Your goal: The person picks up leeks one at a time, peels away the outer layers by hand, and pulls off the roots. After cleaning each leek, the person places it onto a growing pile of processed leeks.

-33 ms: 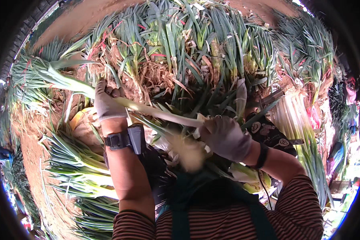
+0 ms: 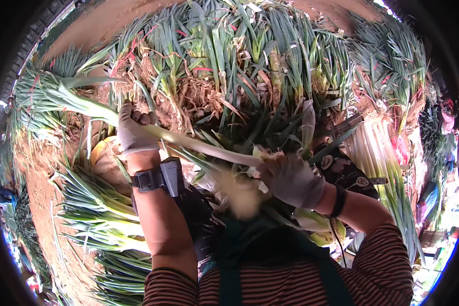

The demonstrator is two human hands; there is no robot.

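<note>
One long green onion (image 2: 204, 146) lies slantwise across the middle, its leafy end pointing up and left. My left hand (image 2: 136, 131), in a pale glove, is closed around it where white turns green. At the pale root end, my gloved right hand (image 2: 292, 177) closes on the stalk, with fingers bent over the tip. A piece of loose peel or root seems to stick up by those fingers, too small to make out. Below the stalk, a blurred yellowish shape (image 2: 242, 194) hangs close in view.
Rooted green onions (image 2: 209, 56) with red ties are heaped along the far side. Stripped white stalks (image 2: 375, 148) lie together at the right. More leafy onions (image 2: 104, 211) spread on the soil (image 2: 48, 214) at the left. Dark printed cloth (image 2: 344, 171) is beside my right hand.
My right hand has shifted slightly right along the root end, its fingers turned a little. My left hand has moved slightly left, still around the green onion.
</note>
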